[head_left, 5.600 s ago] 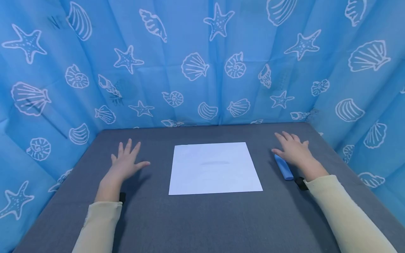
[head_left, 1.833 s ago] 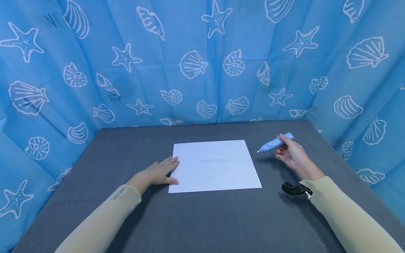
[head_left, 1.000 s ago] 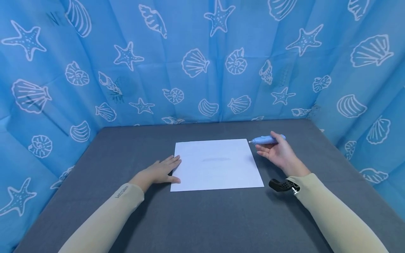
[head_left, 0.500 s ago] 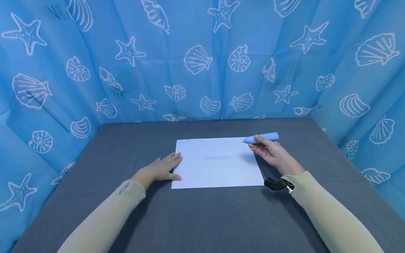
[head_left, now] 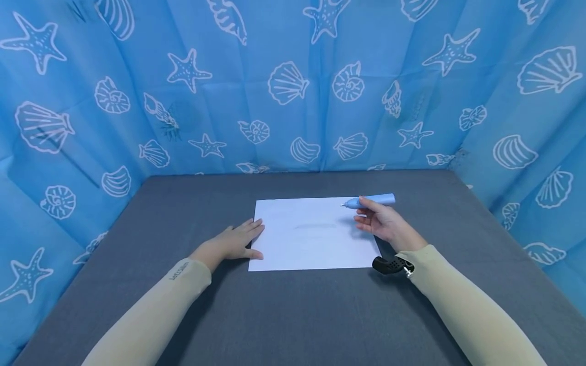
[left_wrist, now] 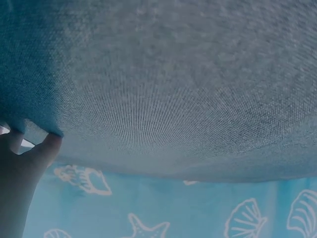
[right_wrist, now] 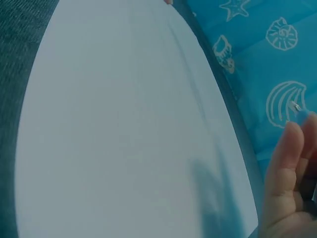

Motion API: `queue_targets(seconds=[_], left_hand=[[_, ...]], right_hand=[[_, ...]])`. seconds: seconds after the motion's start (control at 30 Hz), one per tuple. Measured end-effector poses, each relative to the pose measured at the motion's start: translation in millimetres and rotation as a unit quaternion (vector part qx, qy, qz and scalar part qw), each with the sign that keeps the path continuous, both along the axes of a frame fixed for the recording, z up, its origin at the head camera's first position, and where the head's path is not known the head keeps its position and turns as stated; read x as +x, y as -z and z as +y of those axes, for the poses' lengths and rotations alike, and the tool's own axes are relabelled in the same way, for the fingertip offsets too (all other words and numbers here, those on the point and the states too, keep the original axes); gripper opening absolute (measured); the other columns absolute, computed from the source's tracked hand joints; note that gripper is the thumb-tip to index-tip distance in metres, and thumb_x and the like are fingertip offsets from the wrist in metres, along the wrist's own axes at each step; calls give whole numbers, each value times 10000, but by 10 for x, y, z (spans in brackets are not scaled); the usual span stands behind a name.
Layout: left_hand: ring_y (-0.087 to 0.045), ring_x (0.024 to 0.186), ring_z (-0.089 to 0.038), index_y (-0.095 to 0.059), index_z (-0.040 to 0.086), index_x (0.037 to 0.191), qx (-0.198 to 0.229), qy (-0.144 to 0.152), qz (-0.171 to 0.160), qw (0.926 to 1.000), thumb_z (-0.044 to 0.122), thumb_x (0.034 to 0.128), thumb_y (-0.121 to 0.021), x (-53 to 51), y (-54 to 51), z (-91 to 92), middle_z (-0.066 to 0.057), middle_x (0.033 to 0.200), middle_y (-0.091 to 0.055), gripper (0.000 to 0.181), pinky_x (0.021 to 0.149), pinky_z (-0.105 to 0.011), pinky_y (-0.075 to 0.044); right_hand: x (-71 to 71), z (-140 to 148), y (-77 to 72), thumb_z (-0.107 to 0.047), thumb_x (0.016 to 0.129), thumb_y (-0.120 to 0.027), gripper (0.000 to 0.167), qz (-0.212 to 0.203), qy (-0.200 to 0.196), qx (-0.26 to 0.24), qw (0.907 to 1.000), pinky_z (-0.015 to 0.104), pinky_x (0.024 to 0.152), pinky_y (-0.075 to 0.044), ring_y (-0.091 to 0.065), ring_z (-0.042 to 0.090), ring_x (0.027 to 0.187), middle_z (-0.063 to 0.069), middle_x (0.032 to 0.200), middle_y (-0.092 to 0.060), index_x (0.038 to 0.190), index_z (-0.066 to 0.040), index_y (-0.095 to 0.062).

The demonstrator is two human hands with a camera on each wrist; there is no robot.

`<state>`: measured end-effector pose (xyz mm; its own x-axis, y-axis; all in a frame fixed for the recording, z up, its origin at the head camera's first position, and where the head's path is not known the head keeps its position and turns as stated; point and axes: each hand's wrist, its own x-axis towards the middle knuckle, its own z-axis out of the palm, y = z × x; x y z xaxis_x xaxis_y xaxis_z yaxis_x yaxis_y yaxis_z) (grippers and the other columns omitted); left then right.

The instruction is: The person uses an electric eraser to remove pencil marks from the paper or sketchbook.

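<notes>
- Left hand is resting across left edge of white paper, fingers lying outstretched.
- Right hand is pinching blue pen-shaped tool above paper, tip pointing left.

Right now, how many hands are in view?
2. The left hand rests across the left edge of the paper; the right hand, raised over its right side, holds the blue pen-shaped tool. No sign of others hidden.

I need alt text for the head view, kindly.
A right hand holds a blue pen-shaped tool above white paper on a grey table; the left hand rests on the paper's left edge. A seashell curtain hangs behind.
</notes>
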<state>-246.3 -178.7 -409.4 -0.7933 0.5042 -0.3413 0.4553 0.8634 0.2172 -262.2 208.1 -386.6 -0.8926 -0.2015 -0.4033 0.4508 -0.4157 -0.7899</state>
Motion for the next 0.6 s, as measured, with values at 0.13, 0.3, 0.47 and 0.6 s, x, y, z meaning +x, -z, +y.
queue_targets(seconds=[0.13,0.3,0.47,0.6], left_hand=[[-34,1482,-298,-169,103,1563,74,31,-13,10000,608,893,-565,-10,-1,15,-85,1624,-99,928,1122,-624,-94],[-14,1478,-335,-179,98,1561,64,-49,22,10000,602,879,-588,-14,15,17,-109,1624,-84,943,1136,-594,-98],[-25,1472,-363,-204,80,1554,140,-116,50,9998,585,872,-614,-6,5,9,-140,1619,-90,943,1136,-588,-115],[-33,1473,-358,-213,87,1554,144,-161,65,9997,584,868,-621,-3,-13,6,-134,1619,-97,940,1139,-578,-122]], right_hand=[[3,-13,26,-249,996,-571,249,89,-23,293,9995,288,555,-555,-637,156,582,41,668,-613,814,-97,-645],[2,-21,62,-247,1021,-517,284,163,-330,395,9985,263,559,-555,-682,152,606,61,688,-660,845,-73,-658],[-15,-41,104,-173,1006,-535,196,-53,-385,443,9983,270,609,-568,-703,173,666,95,745,-690,905,-48,-648],[-22,-74,136,-141,989,-555,135,-149,-428,614,9971,275,636,-571,-695,174,668,105,755,-682,982,-10,-589]])
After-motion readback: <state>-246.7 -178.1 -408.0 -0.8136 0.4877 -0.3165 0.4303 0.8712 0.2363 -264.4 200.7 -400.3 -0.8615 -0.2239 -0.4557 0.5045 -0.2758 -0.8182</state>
